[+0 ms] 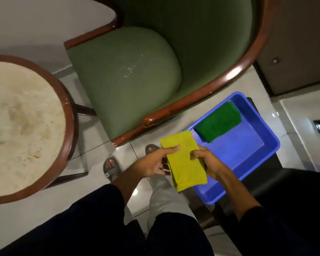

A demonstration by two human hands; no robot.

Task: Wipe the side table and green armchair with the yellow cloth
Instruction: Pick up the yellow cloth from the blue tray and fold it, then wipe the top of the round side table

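A folded yellow cloth [183, 159] is held between both hands, low in the middle of the view. My left hand [151, 163] grips its left edge with fingers on top. My right hand [209, 161] pinches its right edge. The green armchair [126, 74] with a brown wooden frame stands just beyond the cloth, its seat showing a few pale specks. At the left stands the round side table [67, 108], with a stained cream top and a brown wooden rim.
A blue plastic tub [248, 154] sits to the right of my hands on a dark stool, with a folded green cloth [218, 124] inside. My sandalled feet [111, 167] stand on the glossy tiled floor. A dark cabinet is at the far right.
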